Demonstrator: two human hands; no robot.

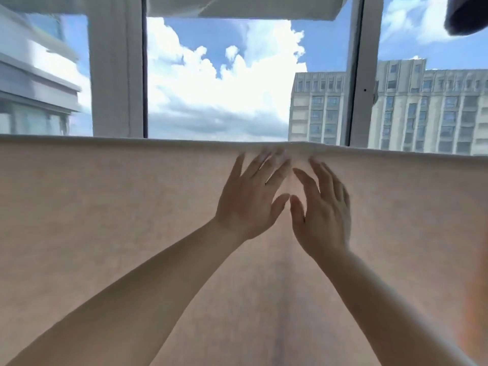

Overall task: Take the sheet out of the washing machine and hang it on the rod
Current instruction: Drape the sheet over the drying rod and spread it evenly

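The pale sheet (105, 220) is hanging over the rod (hidden under its top fold). The left hand (248, 202) and right hand (323, 217) are meeting there, fingers (264, 165) apart and straight, probably smoothing a wrinkle.

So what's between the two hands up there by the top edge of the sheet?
Only the sheet itself: the head view shows bare pink fabric in the narrow gap between the left hand and right hand.

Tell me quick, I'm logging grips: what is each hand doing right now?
Left hand: open, fingers spread near the top fold of the sheet, gripping nothing.
Right hand: open, fingers straight beside it, gripping nothing.
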